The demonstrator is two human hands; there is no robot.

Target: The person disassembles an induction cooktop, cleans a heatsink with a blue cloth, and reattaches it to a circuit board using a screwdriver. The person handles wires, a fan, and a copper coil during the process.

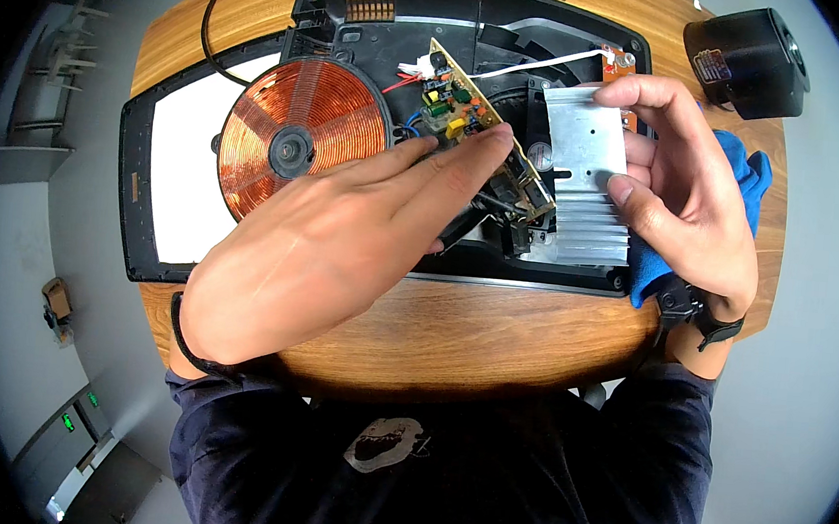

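An opened induction cooker base, a black plastic housing (407, 49), lies on the table. My left hand (329, 225) grips a tilted circuit board (466, 103) crowded with small parts, its fingertips at the board's edge; the thumb is mostly hidden underneath. My right hand (687, 175) holds a silver finned heat sink (587, 137) by its right side, thumb and forefinger on its face. Left of the board sits a round copper coil (300, 90), partly covered by my left hand. Red, blue and white wires run from the board.
A white-faced black-rimmed panel (186, 165) lies under the coil at left. At the far right stands a black cylindrical device (746, 63). A blue cloth (742, 174) lies beside my right wrist. The wooden table's (473, 335) curved near edge is close to my body.
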